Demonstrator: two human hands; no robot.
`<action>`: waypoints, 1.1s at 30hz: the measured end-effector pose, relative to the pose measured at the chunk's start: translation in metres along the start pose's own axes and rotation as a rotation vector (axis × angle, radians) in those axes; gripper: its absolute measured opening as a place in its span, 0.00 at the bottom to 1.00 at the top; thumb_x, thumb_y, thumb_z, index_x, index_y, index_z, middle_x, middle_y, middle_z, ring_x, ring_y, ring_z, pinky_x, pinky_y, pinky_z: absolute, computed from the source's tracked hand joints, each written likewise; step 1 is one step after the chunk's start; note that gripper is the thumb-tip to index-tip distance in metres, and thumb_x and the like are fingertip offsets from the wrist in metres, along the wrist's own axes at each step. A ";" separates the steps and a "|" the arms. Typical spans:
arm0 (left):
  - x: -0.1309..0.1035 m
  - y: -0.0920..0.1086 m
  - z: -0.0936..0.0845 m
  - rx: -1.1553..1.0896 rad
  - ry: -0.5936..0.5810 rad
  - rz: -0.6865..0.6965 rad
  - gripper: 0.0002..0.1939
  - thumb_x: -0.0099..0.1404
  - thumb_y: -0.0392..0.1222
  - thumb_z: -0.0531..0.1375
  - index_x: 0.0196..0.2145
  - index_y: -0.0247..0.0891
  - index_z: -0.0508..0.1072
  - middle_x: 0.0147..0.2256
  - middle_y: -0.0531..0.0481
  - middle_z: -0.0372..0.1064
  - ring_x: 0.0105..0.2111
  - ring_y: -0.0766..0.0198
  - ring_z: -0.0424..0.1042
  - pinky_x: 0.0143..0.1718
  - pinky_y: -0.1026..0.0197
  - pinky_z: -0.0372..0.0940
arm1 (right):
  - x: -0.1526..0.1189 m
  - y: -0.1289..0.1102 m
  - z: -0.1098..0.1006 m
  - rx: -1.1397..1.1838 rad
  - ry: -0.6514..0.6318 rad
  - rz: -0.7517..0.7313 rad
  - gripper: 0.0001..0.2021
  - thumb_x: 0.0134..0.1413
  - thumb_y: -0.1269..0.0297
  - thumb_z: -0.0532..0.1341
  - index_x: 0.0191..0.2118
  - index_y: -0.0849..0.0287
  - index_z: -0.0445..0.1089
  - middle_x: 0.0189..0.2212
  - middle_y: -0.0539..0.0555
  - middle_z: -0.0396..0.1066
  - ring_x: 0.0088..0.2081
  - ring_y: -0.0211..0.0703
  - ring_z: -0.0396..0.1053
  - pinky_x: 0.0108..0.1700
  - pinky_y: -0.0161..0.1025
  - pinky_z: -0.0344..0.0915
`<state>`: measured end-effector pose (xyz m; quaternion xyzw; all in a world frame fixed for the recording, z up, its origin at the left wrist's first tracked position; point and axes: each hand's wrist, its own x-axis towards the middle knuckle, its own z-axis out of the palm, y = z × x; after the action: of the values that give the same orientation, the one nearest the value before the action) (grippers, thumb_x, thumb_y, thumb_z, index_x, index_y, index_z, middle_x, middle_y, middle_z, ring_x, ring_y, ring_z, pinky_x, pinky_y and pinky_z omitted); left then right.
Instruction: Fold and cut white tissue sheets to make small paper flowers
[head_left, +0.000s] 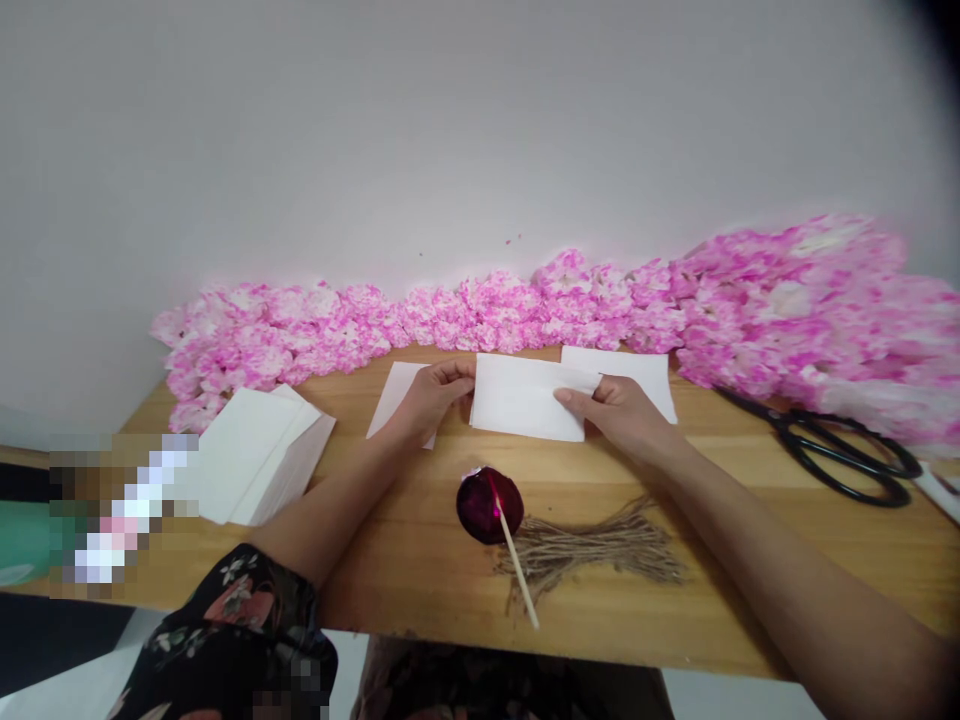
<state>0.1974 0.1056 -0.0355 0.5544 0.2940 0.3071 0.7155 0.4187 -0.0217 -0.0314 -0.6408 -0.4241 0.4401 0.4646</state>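
A white rectangular piece of paper [525, 398] is held up between my hands over the table's middle; I cannot tell if it is one sheet or a few. My right hand [611, 405] pinches its right end, thumb in front and fingers behind. At the left edge, my left hand [439, 395] has its fingers closed on the paper's side. Beneath my left hand lies a pale paper sheet [391, 392], and another white sheet [637, 372] lies behind my right hand. Nearer to me sits a small dark red bowl [480, 508] with a wooden stick [517, 570] leaning out.
Pink and white artificial flowers [495, 310] line the wall side. A stack of white paper [251, 450] lies left, near a blurred-out patch. Black-handled scissors [847, 455] lie right. A bundle of thin brown twigs [600, 545] lies beside the bowl on the wooden table [405, 570].
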 end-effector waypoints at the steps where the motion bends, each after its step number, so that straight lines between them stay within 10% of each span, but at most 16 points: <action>1: 0.000 0.001 0.000 -0.015 -0.014 -0.002 0.08 0.57 0.41 0.65 0.32 0.34 0.73 0.24 0.52 0.69 0.22 0.69 0.68 0.24 0.65 0.64 | 0.001 0.001 0.000 -0.007 0.011 -0.001 0.20 0.47 0.45 0.66 0.32 0.60 0.76 0.30 0.54 0.77 0.30 0.44 0.70 0.31 0.38 0.64; 12: 0.002 0.007 0.012 0.527 0.146 -0.038 0.09 0.57 0.42 0.64 0.25 0.35 0.71 0.16 0.58 0.63 0.14 0.72 0.61 0.19 0.68 0.53 | 0.007 0.004 0.000 0.202 0.003 0.101 0.21 0.55 0.44 0.60 0.34 0.60 0.74 0.30 0.55 0.77 0.30 0.44 0.72 0.36 0.40 0.70; 19: 0.003 0.005 0.007 0.521 0.144 -0.059 0.11 0.55 0.46 0.65 0.26 0.36 0.70 0.18 0.58 0.65 0.16 0.72 0.63 0.21 0.69 0.55 | 0.007 -0.002 -0.004 0.337 -0.034 0.170 0.19 0.57 0.72 0.56 0.53 0.60 0.71 0.35 0.56 0.77 0.31 0.37 0.73 0.35 0.34 0.72; 33: 0.004 0.007 0.005 0.431 0.147 -0.082 0.13 0.52 0.45 0.66 0.25 0.35 0.68 0.18 0.58 0.64 0.16 0.72 0.64 0.21 0.68 0.58 | 0.005 -0.003 -0.004 0.300 -0.064 0.138 0.20 0.55 0.76 0.55 0.52 0.58 0.72 0.34 0.53 0.76 0.31 0.35 0.70 0.34 0.31 0.71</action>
<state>0.2030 0.1063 -0.0283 0.6580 0.4265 0.2474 0.5692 0.4238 -0.0170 -0.0289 -0.5773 -0.3232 0.5496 0.5101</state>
